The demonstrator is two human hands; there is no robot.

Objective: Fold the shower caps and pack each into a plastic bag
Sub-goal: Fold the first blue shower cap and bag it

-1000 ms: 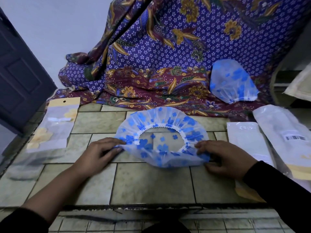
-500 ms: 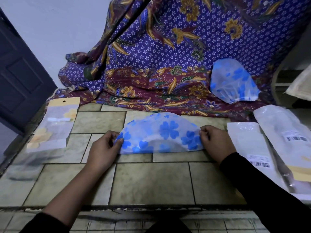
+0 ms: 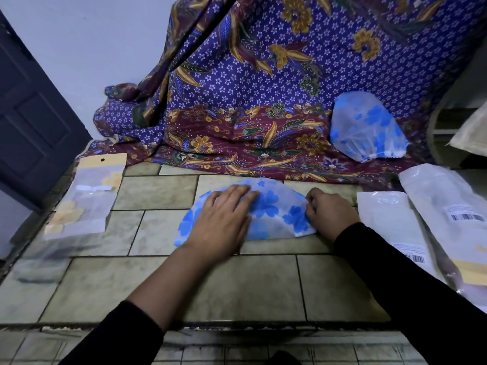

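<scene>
Folding step: the shower cap [image 3: 274, 206] lies folded over on the desk [image 3: 263, 285]. The left hand [image 3: 224, 225] presses it flat, fingers straight. The right hand [image 3: 329, 214] pinches its right edge. Next, probably fold it smaller for a plastic bag [image 3: 390, 225].

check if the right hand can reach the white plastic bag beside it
Probably yes. The right hand pinches the right end of the folded shower cap, and the white plastic bag lies flat just to its right, with nothing between them. It would have to release the cap first.
</scene>
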